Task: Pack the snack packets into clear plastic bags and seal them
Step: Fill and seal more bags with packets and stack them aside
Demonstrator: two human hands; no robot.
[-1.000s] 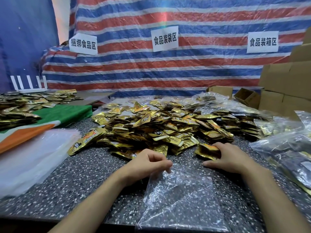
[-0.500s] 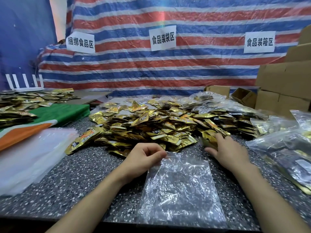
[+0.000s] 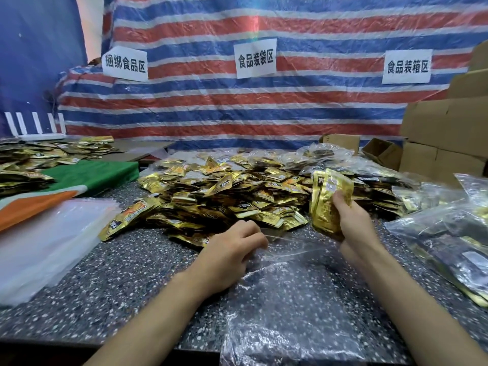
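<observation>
Now aloft: packets (image 3: 327,204) in right hand (image 3: 353,221)

The right hand (image 3: 355,224), which a second ago was flat on the desk gathering at the near edge of the pile (image 3: 224,196), has come up gripping a bunch of gold packets (image 3: 326,204) upright. The left hand (image 3: 232,250) has pulled the clear bag's (image 3: 290,299) mouth open.

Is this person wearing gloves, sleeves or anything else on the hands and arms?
No. The left hand and right hand are both bare, without gloves, rings or a watch that show. The left forearm and right forearm are bare too; no sleeve shows.
</observation>
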